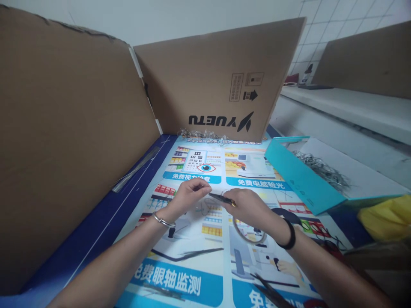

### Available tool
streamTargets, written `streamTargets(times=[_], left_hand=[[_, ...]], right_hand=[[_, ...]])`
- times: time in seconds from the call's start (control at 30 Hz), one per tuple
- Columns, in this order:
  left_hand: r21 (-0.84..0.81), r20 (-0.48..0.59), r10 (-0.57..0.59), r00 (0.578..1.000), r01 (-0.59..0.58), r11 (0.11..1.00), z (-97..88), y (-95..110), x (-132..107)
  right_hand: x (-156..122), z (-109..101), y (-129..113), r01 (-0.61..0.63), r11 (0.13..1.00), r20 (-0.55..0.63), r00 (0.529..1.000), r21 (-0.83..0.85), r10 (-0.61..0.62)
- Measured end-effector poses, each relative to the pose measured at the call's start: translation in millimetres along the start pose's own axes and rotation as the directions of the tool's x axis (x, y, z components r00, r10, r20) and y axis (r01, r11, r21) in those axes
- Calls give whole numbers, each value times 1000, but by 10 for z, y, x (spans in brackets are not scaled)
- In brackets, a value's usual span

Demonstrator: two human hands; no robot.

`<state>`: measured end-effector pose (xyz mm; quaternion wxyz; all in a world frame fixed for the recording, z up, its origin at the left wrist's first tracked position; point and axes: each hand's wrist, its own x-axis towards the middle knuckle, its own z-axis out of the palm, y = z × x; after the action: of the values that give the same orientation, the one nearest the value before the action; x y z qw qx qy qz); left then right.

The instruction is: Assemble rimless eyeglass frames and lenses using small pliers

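Observation:
My right hand (248, 205) is closed around a pair of slim dark pliers (221, 197), their jaws pointing left. At the tip of those jaws, the thumb and fingers of my left hand (192, 193) are pinched together. Whatever sits between them is too small to make out; a faint thin wire loop seems to hang just below. Under my right hand lies a ring-shaped roll of tape (248, 234). Nearer me on the printed sheet (210, 280) rests a bundle of thin dark wires (202, 253), with dark pointed strands or tools (269, 291) at the bottom edge.
Tall cardboard panels (212, 81) stand at the left and back. Small clear wiry pieces (202, 135) are heaped at the back panel's foot. Straight wires (136, 169) lie at the left. On the right, a teal box (302, 179) holds tangled wire pieces (321, 171) beside yellow material (385, 218).

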<state>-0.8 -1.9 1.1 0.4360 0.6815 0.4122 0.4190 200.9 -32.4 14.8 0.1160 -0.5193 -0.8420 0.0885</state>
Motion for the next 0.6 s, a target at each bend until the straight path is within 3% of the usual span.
streamTargets(times=[0.4,0.6], left_hand=[[24,-9,8,1000,-8,1000,16,-19,-4],[-88,7,-99,995,99,991,15,-18,-6]], right_hand=[[10,12,2,-8,1000,21,1000,-22,9],[24,-23,-8,-49,999,35,998,-4,49]])
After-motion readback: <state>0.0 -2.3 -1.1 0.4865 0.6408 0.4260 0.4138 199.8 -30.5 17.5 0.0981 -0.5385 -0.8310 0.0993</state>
